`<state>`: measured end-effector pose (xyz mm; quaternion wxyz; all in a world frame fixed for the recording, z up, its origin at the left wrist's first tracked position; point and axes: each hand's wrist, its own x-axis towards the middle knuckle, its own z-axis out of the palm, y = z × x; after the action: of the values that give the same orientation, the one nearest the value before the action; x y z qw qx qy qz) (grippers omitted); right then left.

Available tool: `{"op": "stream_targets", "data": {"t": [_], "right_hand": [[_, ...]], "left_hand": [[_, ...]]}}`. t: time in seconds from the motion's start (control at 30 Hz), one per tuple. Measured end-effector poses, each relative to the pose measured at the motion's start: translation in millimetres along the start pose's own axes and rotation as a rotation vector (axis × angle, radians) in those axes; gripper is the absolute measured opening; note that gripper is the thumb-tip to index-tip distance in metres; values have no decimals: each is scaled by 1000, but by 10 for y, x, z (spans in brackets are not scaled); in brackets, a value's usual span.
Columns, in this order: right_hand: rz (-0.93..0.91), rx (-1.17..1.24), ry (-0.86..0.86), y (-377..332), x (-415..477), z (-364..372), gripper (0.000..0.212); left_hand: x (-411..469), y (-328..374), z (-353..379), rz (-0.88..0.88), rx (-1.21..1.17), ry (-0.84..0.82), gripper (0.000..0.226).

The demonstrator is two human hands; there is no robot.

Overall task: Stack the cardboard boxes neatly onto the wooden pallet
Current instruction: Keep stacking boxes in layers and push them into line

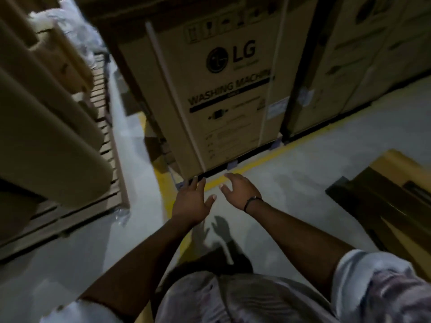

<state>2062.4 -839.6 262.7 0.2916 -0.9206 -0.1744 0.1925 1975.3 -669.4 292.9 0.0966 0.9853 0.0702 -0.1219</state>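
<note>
Both grips hold nothing: the left grip (pixel 193 201) and right grip (pixel 238 192) reach forward side by side, fingers spread and loose. Just beyond them stands a tall washing-machine box (pixel 221 89) on a low base; I cannot tell whether that base is wooden. Well left of the left grip, a wooden pallet (pixel 77 217) carries cardboard stock (pixel 46 113). Right of the right grip a loose box (pixel 384 197) lies on the floor (pixel 291 183), probably yet to be stacked, so the task looks unfinished. The floor is grey concrete with a yellow line (pixel 251 165); the warehouse is dim.
</note>
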Motion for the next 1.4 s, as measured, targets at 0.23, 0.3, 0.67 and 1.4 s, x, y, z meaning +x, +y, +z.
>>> {"op": "stream_targets", "data": {"t": [0.23,0.3,0.67,1.4], "right_hand": [[347,134,203,780,323,-459,61],[482,170,279,983,325,-553,59],[996,456,745,1386,369,-955,56],[1331,728,993,3798,138,-2650,47]], "left_hand": [[1315,478,-68,322,23,-163,81],[1643,621,-42,397,43,-217,82],[3170,1597,-68,932,204,-315,79],[4183,5273,177,1253,379,-412,74]]}}
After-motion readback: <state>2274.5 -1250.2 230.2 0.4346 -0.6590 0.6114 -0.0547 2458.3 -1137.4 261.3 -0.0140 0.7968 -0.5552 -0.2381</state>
